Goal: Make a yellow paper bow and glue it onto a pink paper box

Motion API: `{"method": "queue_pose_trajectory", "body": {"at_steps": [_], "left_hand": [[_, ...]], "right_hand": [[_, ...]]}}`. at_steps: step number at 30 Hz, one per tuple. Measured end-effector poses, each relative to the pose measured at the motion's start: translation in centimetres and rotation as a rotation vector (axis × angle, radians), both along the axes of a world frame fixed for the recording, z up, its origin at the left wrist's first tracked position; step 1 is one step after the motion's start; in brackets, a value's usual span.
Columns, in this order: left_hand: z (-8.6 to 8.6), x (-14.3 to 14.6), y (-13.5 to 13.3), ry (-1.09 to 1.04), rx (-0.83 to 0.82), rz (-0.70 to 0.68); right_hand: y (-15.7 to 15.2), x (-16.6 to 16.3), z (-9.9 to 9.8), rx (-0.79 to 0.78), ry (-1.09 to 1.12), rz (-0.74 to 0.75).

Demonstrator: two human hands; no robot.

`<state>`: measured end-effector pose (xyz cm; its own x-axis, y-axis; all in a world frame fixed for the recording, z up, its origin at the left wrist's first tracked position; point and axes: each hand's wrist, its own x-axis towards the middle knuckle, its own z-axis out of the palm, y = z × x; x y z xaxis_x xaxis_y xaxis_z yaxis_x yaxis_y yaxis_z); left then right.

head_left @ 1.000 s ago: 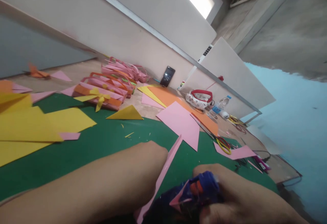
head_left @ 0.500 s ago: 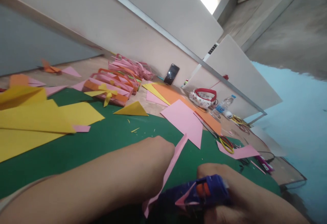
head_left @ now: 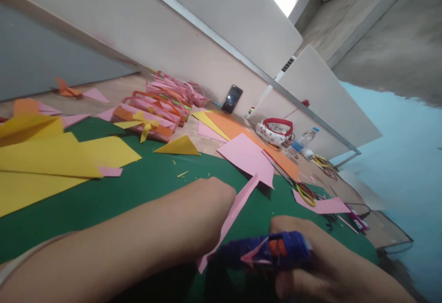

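Observation:
My left hand (head_left: 214, 211) is closed around a long folded pink paper strip (head_left: 238, 206), which slants up and right past my knuckles. Its fingertips are hidden behind the hand. In my right hand (head_left: 300, 238) is a blue glue gun (head_left: 293, 250) with an orange part, its front pointing left toward the strip's lower end. A small pink paper scrap (head_left: 255, 253) shows against its body. Whether the gun's tip touches the strip, I cannot tell in the dark area there. Beyond the strip's upper end lies a pink paper sheet (head_left: 247, 155).
A green mat (head_left: 145, 206) covers the table. Yellow sheets (head_left: 44, 160) lie left, behind them pink and orange paper bags (head_left: 152, 114). Scissors (head_left: 305, 195), a bottle (head_left: 304, 142) and a purple tool (head_left: 357, 220) are at right. A phone (head_left: 232, 99) leans on the board.
The pink strip has shifted slightly up and right, its lower end rising. My right hand and the glue gun have moved a little up and right too.

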<state>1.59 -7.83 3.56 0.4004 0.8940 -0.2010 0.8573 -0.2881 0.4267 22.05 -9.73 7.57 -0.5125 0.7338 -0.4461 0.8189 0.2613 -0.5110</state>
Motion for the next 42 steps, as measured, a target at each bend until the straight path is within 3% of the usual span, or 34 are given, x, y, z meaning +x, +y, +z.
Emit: {"method": "queue_pose_trajectory", "body": {"at_steps": [5,13,21,30,42], "left_hand": [[-0.7,-0.2,0.3,-0.03,0.018,0.034],[0.0,-0.3,0.1,-0.02,-0.03,0.042],[-0.3,-0.4,-0.1,-0.072,0.022,0.042],[-0.9,-0.6,0.2,-0.083,-0.007,0.055],[-1.5,-0.5,-0.1,-0.146,0.015,0.025]], "right_hand": [[0.6,0.1,0.0,0.052,0.005,0.034],[0.1,-0.7,0.1,0.008,-0.039,0.056],[1.4,1.1,-0.4,0.198,-0.038,0.002],[3.5,2.3,-0.8,0.231,-0.013,0.051],[1.4,0.3,-0.7,0.086,0.081,0.102]]}}
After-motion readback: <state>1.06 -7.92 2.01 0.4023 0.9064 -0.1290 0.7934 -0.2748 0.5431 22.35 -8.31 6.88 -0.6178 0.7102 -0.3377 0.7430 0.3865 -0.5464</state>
